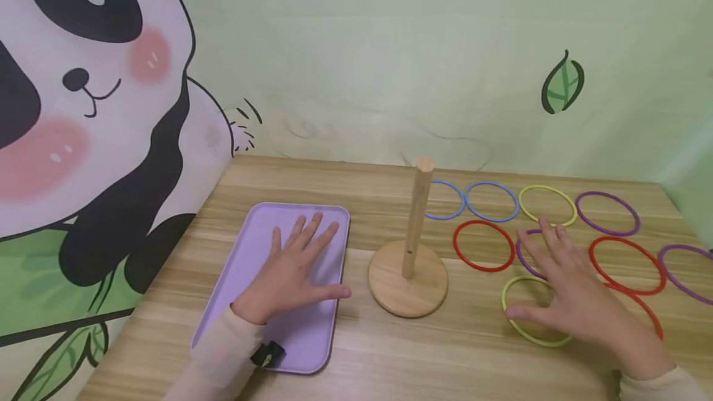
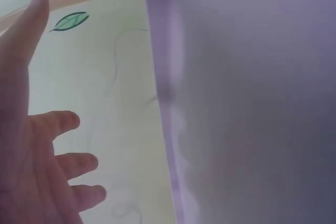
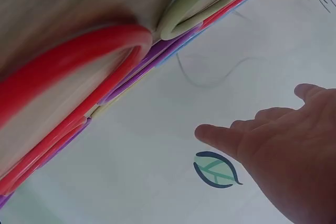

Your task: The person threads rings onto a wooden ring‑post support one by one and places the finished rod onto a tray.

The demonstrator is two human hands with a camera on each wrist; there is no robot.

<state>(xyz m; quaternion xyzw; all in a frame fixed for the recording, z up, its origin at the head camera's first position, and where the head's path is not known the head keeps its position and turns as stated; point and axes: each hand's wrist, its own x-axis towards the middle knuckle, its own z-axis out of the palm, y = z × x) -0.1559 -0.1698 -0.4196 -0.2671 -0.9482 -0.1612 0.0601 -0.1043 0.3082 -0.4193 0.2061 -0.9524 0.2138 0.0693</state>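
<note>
My left hand point(image 1: 295, 268) is spread flat over the lilac tray point(image 1: 312, 351), thumb pointing right past its edge. In the left wrist view the fingers stand apart beside the tray's rim point(image 2: 163, 98), holding nothing. My right hand point(image 1: 574, 293) hovers with fingers spread above the rings on the right, partly covering a purple ring point(image 1: 520, 252) and a yellow-green ring point(image 1: 507, 314). The right wrist view shows that hand point(image 3: 283, 150) holding nothing, with a red ring point(image 3: 73, 51) close to the camera. Between the hands stands a wooden post point(image 1: 419, 209) on a round base point(image 1: 384, 283), bare of rings.
Behind the right hand lie two blue rings point(image 1: 518, 200), another yellow-green ring point(image 1: 575, 203) and a purple ring point(image 1: 639, 221). Red rings point(image 1: 514, 249) lie nearer, and one more purple ring point(image 1: 663, 268) lies far right. A panda-printed wall point(image 1: 356, 79) borders the wooden table point(image 1: 390, 357).
</note>
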